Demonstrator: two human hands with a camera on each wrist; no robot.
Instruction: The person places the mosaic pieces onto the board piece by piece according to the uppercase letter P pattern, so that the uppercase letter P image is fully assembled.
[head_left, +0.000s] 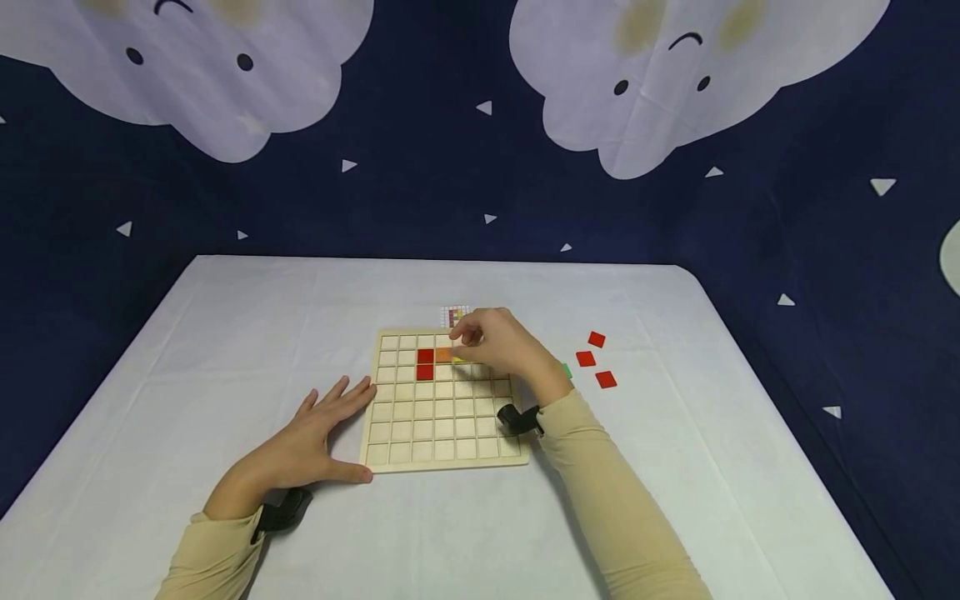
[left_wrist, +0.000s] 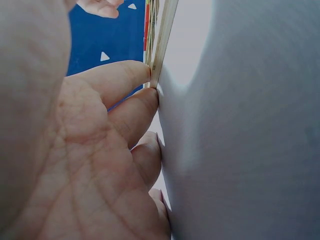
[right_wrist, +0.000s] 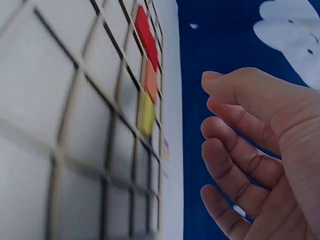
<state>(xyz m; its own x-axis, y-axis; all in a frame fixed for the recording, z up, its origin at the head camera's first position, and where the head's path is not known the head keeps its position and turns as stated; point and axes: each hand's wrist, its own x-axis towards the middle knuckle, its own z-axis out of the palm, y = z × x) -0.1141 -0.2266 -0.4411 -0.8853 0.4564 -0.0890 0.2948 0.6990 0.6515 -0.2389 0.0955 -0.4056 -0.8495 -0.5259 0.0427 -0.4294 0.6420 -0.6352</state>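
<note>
A wooden grid board (head_left: 444, 451) lies on the white table. My left hand (head_left: 300, 450) is spread at its left side, with thumb and fingertips at the edge; the left wrist view has two fingertips (left_wrist: 145, 100) against the board's side. Over the far rows hovers my right hand (head_left: 506, 342), its fingers loosely bent. Between its thumb and fingers the right wrist view has nothing. Two red tiles (head_left: 425, 364) sit in neighbouring cells, one nearer me than the other. An orange tile (head_left: 444, 355) and then a yellow tile (right_wrist: 147, 114) continue the farther red tile's row to the right.
Three loose red tiles (head_left: 586, 358) lie on the table right of the board. A green tile (head_left: 567, 371) peeks out behind my right wrist. Beyond the board's far edge is a small card with a coloured grid pattern (head_left: 453, 316). A dark blue cloth with clouds hangs behind.
</note>
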